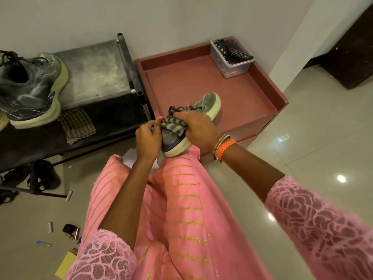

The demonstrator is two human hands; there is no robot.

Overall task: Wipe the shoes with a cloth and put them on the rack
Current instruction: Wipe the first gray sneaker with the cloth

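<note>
A grey-green shoe (207, 102) with a pale sole rests heel-down on my knee, toe pointing away over the red tray. My left hand (147, 139) grips its heel end. My right hand (198, 130) holds a striped grey cloth (173, 124) and presses it on the shoe's side near the laces. The matching shoe (30, 87) stands on the top shelf of the dark metal rack (96, 67) at the left. A second, checked cloth (77, 123) lies on the rack's lower shelf.
A red tray-topped cabinet (262, 83) stands beside the rack, with a clear plastic box (232, 59) in its far corner. Dark sandals (38, 176) sit under the rack. Small loose items (68, 231) lie on the tiled floor at the lower left.
</note>
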